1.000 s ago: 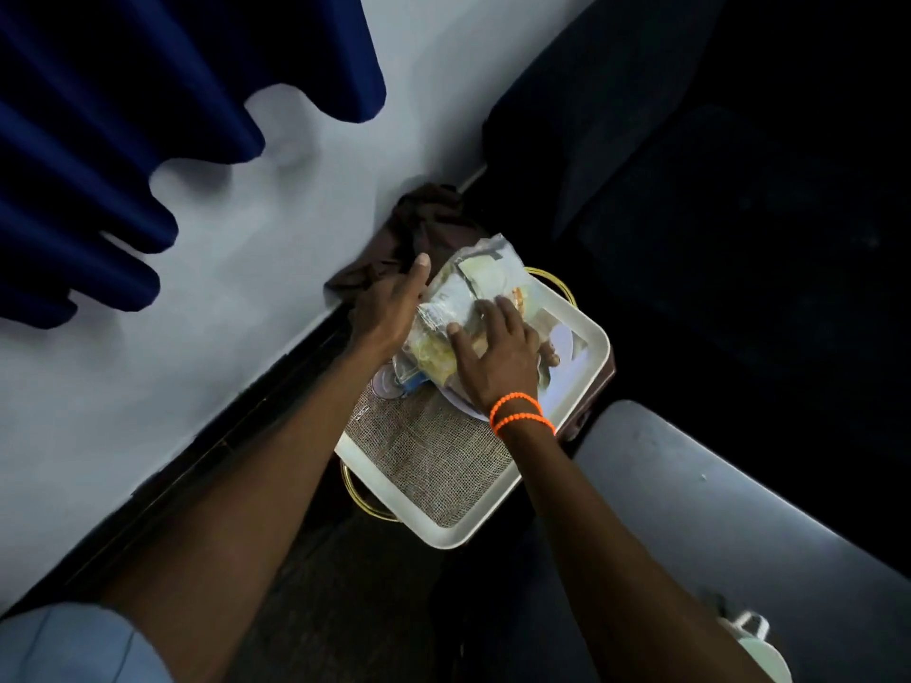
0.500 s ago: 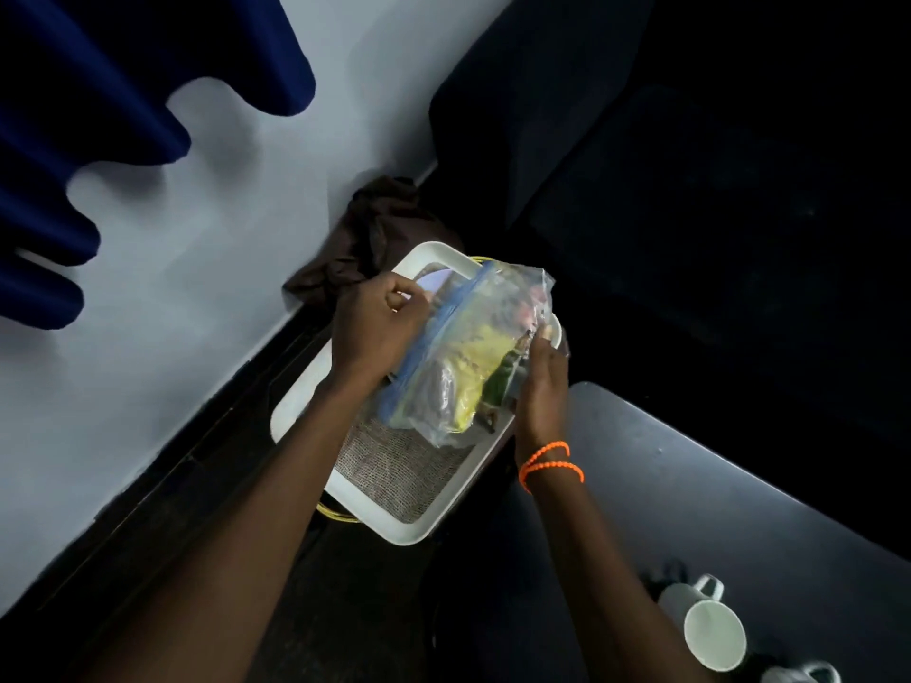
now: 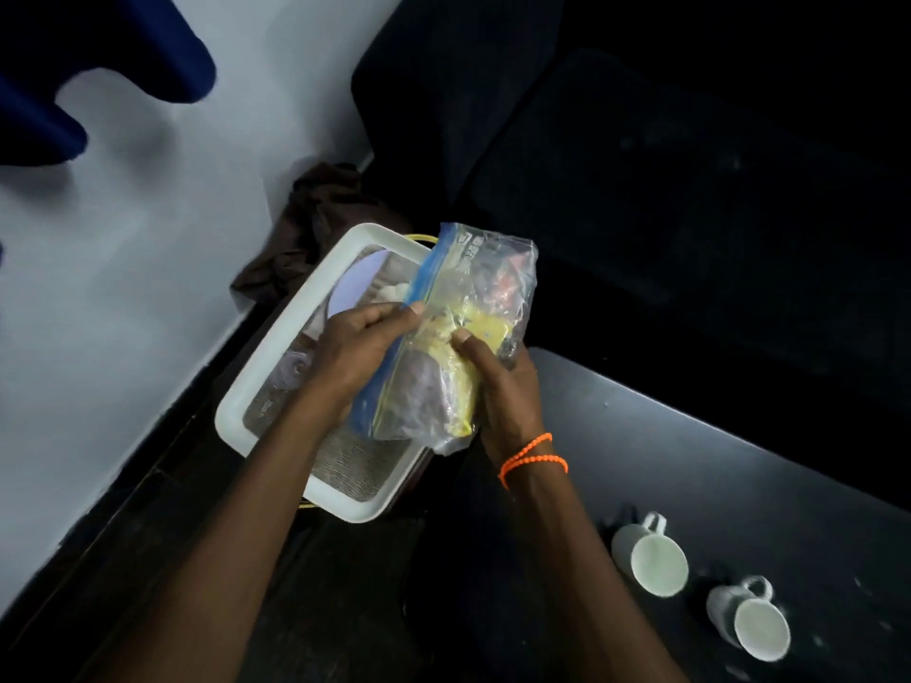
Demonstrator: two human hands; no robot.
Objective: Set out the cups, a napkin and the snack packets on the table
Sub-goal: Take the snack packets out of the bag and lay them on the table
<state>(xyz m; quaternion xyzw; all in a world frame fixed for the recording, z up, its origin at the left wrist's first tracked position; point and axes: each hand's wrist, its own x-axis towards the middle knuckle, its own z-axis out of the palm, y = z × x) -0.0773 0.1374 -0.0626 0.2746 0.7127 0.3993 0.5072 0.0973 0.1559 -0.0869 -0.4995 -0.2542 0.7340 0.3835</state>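
A clear zip bag of snack packets [image 3: 473, 308], with a blue seal strip and yellow and red packets inside, is held above the white tray [image 3: 276, 357]. My left hand [image 3: 362, 347] grips the bag's sealed left edge. My right hand [image 3: 498, 382], with orange bead bands at the wrist, grips the bag's right side, thumb pressed on the front. Two white cups [image 3: 650, 554] [image 3: 749, 618] stand on the dark table [image 3: 690, 460] at the lower right. Inside the tray lie a white plate [image 3: 352, 283] and pale folded cloth on a woven mat.
A brown cloth [image 3: 315, 219] lies bunched against the white wall behind the tray. A blue curtain [image 3: 74, 66] hangs at the upper left. A dark seat fills the upper right. The floor below the tray is dark.
The bag of snack packets has been lifted off the tray and now hangs between both hands, a little nearer the table. The view has shifted right, bringing both cups fully into sight.
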